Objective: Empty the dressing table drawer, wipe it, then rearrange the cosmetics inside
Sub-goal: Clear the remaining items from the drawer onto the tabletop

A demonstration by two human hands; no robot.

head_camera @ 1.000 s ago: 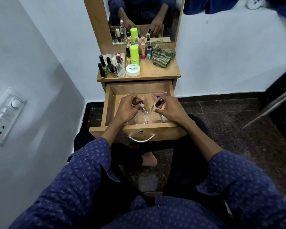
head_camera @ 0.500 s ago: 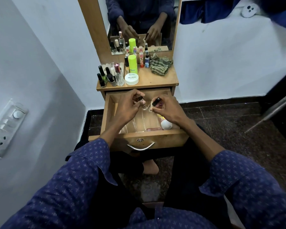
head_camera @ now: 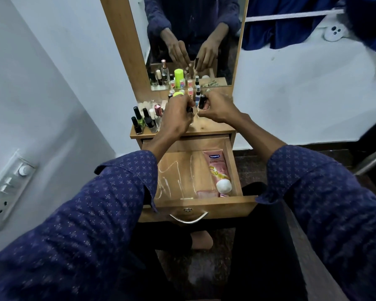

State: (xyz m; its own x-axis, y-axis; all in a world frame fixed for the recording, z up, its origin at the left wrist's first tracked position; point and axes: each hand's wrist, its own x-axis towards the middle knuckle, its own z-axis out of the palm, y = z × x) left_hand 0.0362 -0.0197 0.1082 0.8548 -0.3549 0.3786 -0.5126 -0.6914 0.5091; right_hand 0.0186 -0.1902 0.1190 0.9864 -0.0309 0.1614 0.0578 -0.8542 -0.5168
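The wooden drawer (head_camera: 234,166) is pulled open below the dressing table top (head_camera: 213,128). Inside lie a pink Vaseline tube (head_camera: 218,168) with a white cap, a clear plastic liner (head_camera: 174,177) and a small pink item (head_camera: 206,194) at the front. Both hands are over the table top. My left hand (head_camera: 178,114) is closed around a small dark-capped bottle, mostly hidden by the fingers. My right hand (head_camera: 217,107) grips a small bottle with a black cap (head_camera: 201,101). Nail polish bottles (head_camera: 142,121) stand at the top's left.
A mirror (head_camera: 191,40) rises behind the top with more bottles and a lime green can (head_camera: 178,78) reflected in it. White walls close in on both sides, with a switch panel (head_camera: 7,190) on the left. My knees sit under the drawer.
Both hands rose out of the drawer and moved back over the table top, each carrying a small bottle. The camera tilted down, so the drawer shows more of its inside.
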